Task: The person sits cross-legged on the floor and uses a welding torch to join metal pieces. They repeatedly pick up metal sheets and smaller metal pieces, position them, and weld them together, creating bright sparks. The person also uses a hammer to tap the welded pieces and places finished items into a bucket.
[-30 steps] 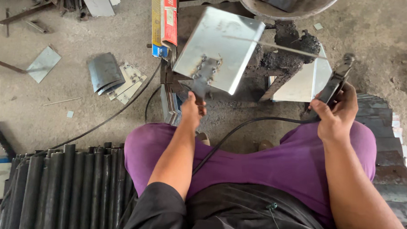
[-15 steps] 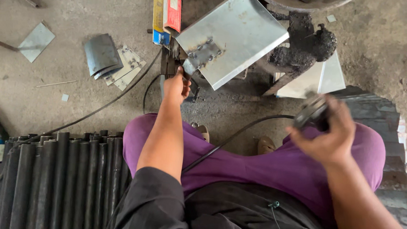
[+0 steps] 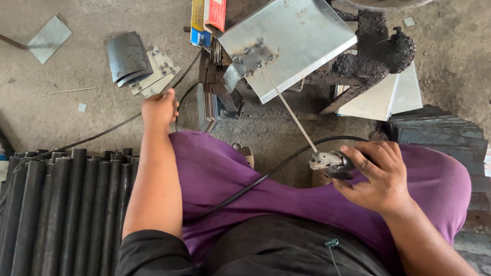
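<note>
My right hand (image 3: 380,177) is shut on a welding electrode holder (image 3: 333,163) above my purple-clad lap. Its thin rod (image 3: 291,112) slants up to a grey bracket (image 3: 248,61) on a tilted shiny metal sheet (image 3: 296,38). The sheet leans on a dark, slag-crusted stand (image 3: 373,57). My left hand (image 3: 158,109) is stretched out to the left and holds nothing. Its fingertips are at the edge of some small flat plates (image 3: 159,70) on the floor, beside a black cable (image 3: 93,139).
Curved dark metal pieces (image 3: 126,58) lie by the small plates. A row of black pipes (image 3: 52,215) fills the lower left. A red and yellow box (image 3: 211,8) lies at the top. Light sheets (image 3: 385,97) and a dark plate stack (image 3: 446,131) are on the right.
My left hand let go of the bracket and moved left toward the small plates. My right hand dropped to my lap with the holder, the rod now pointing at the bracket.
</note>
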